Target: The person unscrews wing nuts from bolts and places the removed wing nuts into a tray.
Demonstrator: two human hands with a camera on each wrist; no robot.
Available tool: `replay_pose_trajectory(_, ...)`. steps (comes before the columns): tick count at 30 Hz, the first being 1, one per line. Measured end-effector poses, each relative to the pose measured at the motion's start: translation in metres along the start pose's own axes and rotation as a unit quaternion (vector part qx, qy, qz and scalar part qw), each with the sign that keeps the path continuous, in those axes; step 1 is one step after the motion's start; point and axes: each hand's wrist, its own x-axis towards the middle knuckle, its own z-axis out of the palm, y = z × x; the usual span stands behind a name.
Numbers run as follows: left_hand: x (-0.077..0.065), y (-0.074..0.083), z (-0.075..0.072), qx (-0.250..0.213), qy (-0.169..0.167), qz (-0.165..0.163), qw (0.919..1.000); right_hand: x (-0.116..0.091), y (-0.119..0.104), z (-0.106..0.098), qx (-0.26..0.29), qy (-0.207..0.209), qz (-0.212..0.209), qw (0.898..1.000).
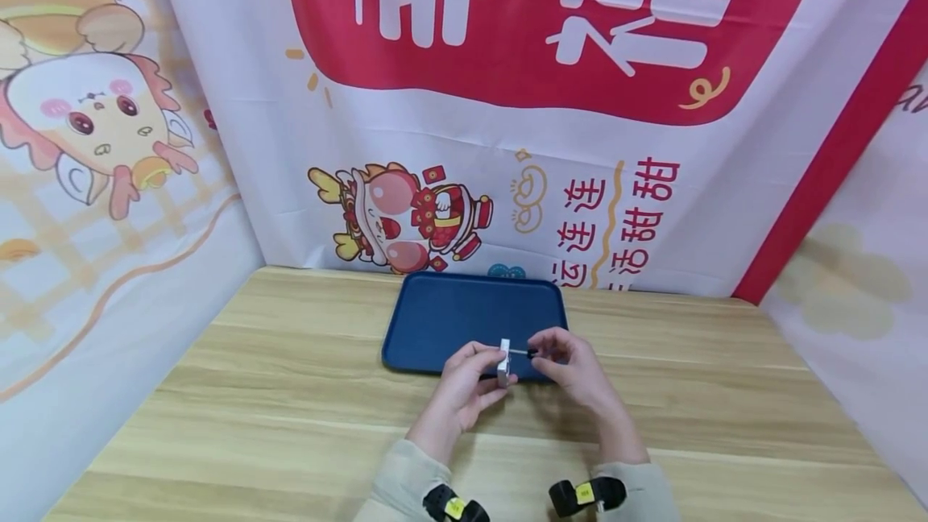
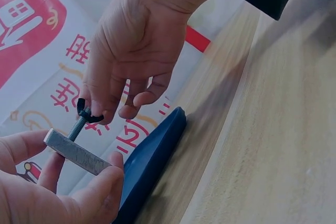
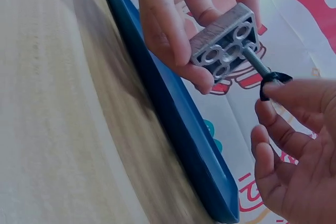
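Observation:
A rectangular silver metal block point(image 3: 229, 40) with several round bosses on one face is pinched by its edges between the thumb and fingers of my left hand point(image 1: 464, 383). My right hand point(image 1: 576, 365) pinches the black wing-shaped head of a wing screw point(image 3: 258, 62). The screw's threaded shank point(image 2: 77, 128) stands out from the block's bossed face, its tip at one of the round holes. In the head view both hands are raised over the near edge of a dark blue tray point(image 1: 464, 321). The right hand's other fingers are loosely bent beside the screw.
The tray lies on a light wooden table point(image 1: 290, 417), close to the back wall. Behind it hangs a white and red printed cloth point(image 1: 435, 127), with another patterned cloth point(image 1: 123, 264) on the left. Black camera straps point(image 1: 589, 496) sit on both wrists.

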Motion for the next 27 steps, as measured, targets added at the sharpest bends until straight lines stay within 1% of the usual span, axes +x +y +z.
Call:
replay_pose_trajectory(3, -0.0008, -0.0002, 0.0000, 0.001, 0.001, 0.003, 1.0000, -0.0010, -0.0028, -0.0013, 0.029, 0.003, 0.031, 0.999)
replay_pose_trajectory(5, -0.0015, -0.0002, 0.0000, 0.001, 0.003, 0.007, 1.0000, -0.0007, -0.0050, -0.0013, 0.060, 0.021, 0.066, 0.996)
replay_pose_trajectory(7, -0.0020, -0.0004, 0.0001, 0.002, 0.003, 0.011, 0.9999, 0.0004, -0.0068, 0.0002, 0.103, 0.045, 0.103, 0.988)
replay_pose_trajectory(10, -0.0029, -0.0006, 0.0005, 0.002, 0.000, 0.012, 0.9999, 0.0018, -0.0086, 0.0032, 0.170, 0.066, 0.151, 0.972)
replay_pose_trajectory(12, -0.0033, -0.0007, 0.0008, 0.002, -0.002, 0.012, 0.9999, 0.0019, -0.0085, 0.0052, 0.201, 0.060, 0.174, 0.962)
replay_pose_trajectory(13, -0.0031, -0.0008, 0.0010, 0.002, -0.003, 0.012, 0.9999, 0.0016, -0.0083, 0.0060, 0.210, 0.053, 0.183, 0.959)
replay_pose_trajectory(16, -0.0027, -0.0007, 0.0010, 0.000, -0.003, 0.011, 0.9999, 0.0011, -0.0071, 0.0070, 0.231, 0.031, 0.194, 0.953)
replay_pose_trajectory(18, -0.0022, -0.0006, 0.0005, -0.001, -0.001, 0.011, 0.9999, 0.0010, -0.0064, 0.0067, 0.244, 0.019, 0.190, 0.951)
replay_pose_trajectory(20, -0.0021, -0.0002, 0.0002, -0.002, 0.001, 0.009, 1.0000, 0.0009, -0.0064, 0.0063, 0.252, 0.016, 0.189, 0.949)
replay_pose_trajectory(25, -0.0013, 0.0001, -0.0006, 0.000, 0.000, 0.005, 1.0000, 0.0010, -0.0073, 0.0073, 0.235, 0.006, 0.186, 0.954)
replay_pose_trajectory(27, -0.0008, 0.0001, -0.0007, 0.001, 0.001, 0.004, 1.0000, 0.0009, -0.0077, 0.0074, 0.223, -0.004, 0.179, 0.958)
